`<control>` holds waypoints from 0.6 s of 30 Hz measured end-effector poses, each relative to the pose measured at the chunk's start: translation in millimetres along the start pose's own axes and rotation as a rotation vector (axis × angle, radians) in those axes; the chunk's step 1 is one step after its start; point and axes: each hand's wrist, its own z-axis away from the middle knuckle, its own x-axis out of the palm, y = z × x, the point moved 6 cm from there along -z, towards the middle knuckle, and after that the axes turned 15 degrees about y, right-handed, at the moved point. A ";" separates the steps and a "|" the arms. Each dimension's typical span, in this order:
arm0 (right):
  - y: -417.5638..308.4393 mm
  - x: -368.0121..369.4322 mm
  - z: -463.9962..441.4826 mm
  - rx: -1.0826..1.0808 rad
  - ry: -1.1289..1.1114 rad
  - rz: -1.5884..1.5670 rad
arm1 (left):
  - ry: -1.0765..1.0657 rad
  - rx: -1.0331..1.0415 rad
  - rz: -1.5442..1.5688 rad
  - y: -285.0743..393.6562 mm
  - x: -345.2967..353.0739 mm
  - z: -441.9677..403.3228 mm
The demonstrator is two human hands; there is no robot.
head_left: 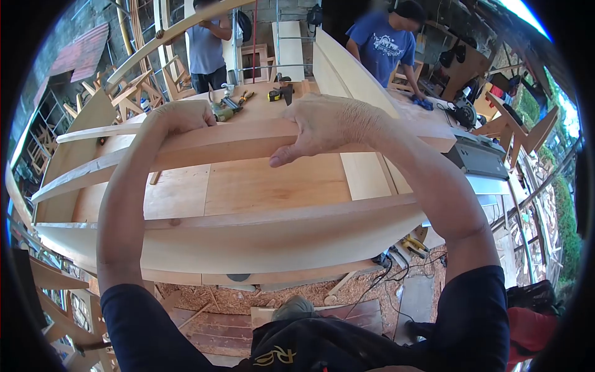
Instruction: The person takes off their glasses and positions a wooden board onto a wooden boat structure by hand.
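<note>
Remotely, I locate the curved board point(279, 239) nearest; beyond it, fingers of the left hand point(185, 116) and right hand point(331, 124) grip the wooden beam point(229, 142) — spaced apart, presumably for balance. Farther, a tape measure point(274, 95) rests on the desk point(263, 111).

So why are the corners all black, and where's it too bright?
Head view: probably a wide, round lens, which leaves the corners dark; head view: the bright patch at the top right glares nearly white; head view: the right hand and wooden beam look fairly clear.
</note>
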 end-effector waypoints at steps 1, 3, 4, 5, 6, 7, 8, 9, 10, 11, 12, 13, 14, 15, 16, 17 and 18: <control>1.4 1.9 -0.9 0.031 -0.028 0.016 | -0.009 -0.021 0.011 0.2 0.1 1.8; 4.2 7.9 -3.6 0.026 -0.035 -0.012 | -0.029 -0.061 0.032 6.3 -2.1 7.0; 8.1 9.6 -3.7 0.032 -0.034 -0.021 | -0.018 -0.052 0.024 2.2 -1.5 5.3; 11.5 10.9 -4.0 0.034 -0.034 -0.029 | -0.008 -0.036 0.018 -0.7 -0.1 3.3; 13.7 12.7 -4.9 0.039 -0.033 -0.039 | 0.001 -0.019 0.011 -1.7 1.4 -0.5; 14.9 13.7 -5.1 0.038 -0.033 -0.049 | 0.006 -0.022 0.016 -4.1 2.3 -4.3; 11.9 11.8 -1.3 0.020 -0.012 -0.040 | 0.006 -0.029 0.021 -3.3 3.1 -2.7; 6.0 6.0 2.4 -0.007 0.011 -0.026 | 0.013 -0.042 0.025 -4.2 1.9 -0.3; 0.7 2.0 3.5 -0.041 0.035 -0.013 | 0.014 -0.035 0.025 -2.9 1.6 0.5; 0.0 4.5 3.1 -0.024 0.005 -0.029 | 0.013 -0.037 0.024 0.9 1.9 1.1; -0.4 5.5 1.8 -0.015 -0.024 -0.040 | 0.018 -0.043 0.025 3.4 -0.2 2.8; -0.6 7.1 0.3 -0.003 -0.056 -0.048 | 0.028 -0.015 -0.006 6.4 -2.2 4.6; 0.7 9.0 -3.0 0.002 -0.061 -0.034 | 0.022 -0.016 0.005 3.8 -1.4 4.1; 4.3 12.1 -6.5 0.012 -0.063 -0.023 | 0.013 -0.011 0.015 0.6 1.5 0.4; 6.9 13.6 -8.1 0.026 -0.062 -0.011 | 0.004 -0.003 0.022 -0.9 3.1 -3.0; 7.5 13.3 -7.3 0.045 -0.064 -0.014 | -0.002 -0.008 0.036 0.6 3.6 -3.3; 7.5 13.1 -5.8 0.066 -0.068 -0.017 | -0.010 -0.013 0.042 1.6 6.1 -2.4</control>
